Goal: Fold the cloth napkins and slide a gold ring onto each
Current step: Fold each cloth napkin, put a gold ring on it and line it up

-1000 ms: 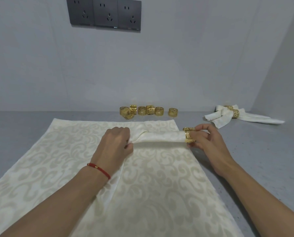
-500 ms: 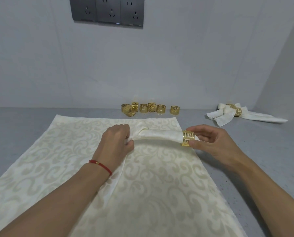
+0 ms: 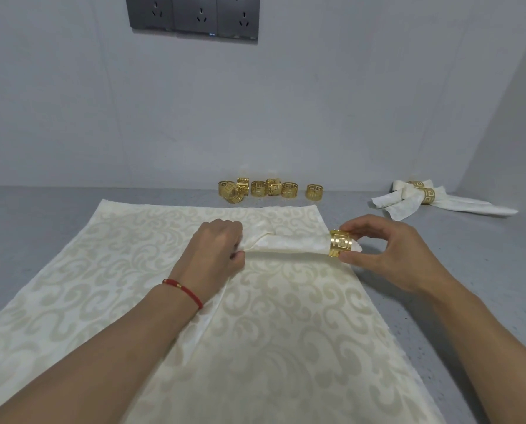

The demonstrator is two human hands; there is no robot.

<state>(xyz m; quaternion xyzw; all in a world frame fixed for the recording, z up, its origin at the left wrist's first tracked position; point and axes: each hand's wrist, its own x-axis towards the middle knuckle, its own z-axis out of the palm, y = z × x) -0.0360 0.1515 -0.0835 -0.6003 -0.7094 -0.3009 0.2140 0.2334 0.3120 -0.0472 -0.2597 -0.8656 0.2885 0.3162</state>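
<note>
The left hand (image 3: pixel 215 255) bunches the rolled napkin (image 3: pixel 286 244), its fingertips buried in cloth. The right hand's (image 3: pixel 387 255) thumb and fingers (image 3: pixel 351 228) pinch a gold ring (image 3: pixel 341 243) around the roll's right tip, which barely pokes out. The near cloth runs off-frame; bare worktop (image 3: pixel 469 270) lies rightward.

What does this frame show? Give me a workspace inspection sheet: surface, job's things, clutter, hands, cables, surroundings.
Surface: grey table, cream patterned cloth spread over it.
Job's things: rolled napkin, gold ring near its right end; spare rings at the wall; finished ringed napkins far right.
Clutter: nothing seen.
Hands: left hand grips the roll; right hand pinches the ring.
Cables: nothing seen.
Surroundings: grey wall, dark sockets.
</note>
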